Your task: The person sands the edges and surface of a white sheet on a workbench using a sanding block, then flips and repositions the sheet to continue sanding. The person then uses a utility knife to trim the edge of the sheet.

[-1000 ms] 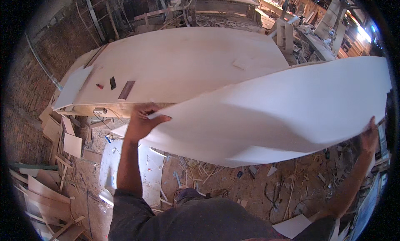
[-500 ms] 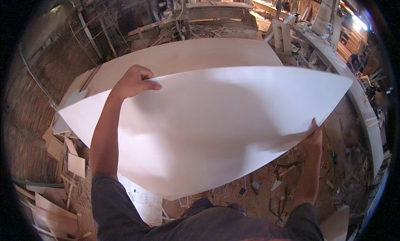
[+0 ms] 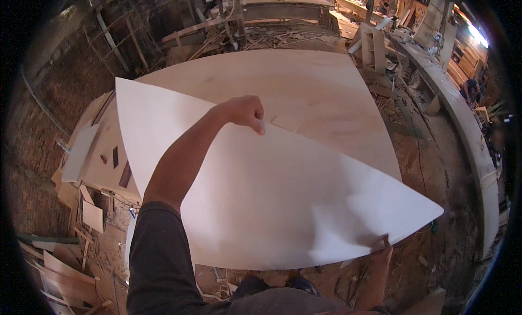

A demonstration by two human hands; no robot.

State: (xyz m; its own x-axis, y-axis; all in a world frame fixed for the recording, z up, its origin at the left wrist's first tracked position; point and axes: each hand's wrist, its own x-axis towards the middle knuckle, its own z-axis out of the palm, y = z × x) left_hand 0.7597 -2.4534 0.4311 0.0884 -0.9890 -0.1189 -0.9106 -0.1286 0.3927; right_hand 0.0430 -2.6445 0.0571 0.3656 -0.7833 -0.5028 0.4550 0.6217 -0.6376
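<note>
I hold a large thin white sheet [image 3: 272, 201] flat in front of me, over the near edge of a big pale plywood board [image 3: 293, 92] on a worktable. My left hand [image 3: 244, 112] grips the sheet's far edge from above, fingers curled over it. My right hand [image 3: 380, 244] holds the near right edge from below; it is mostly hidden under the sheet, with only fingertips and wrist showing. The sheet covers the lower part of the board.
Offcuts of wood [image 3: 81, 206] lie stacked on the floor at the left. Wood scraps and shavings [image 3: 283, 37] pile up beyond the board. A long workbench [image 3: 462, 130] runs along the right side. Debris litters the ground near my feet.
The sheet has swung from hanging out to the right to lying over the board. My left hand moved forward and right along its far edge; my right hand dropped lower.
</note>
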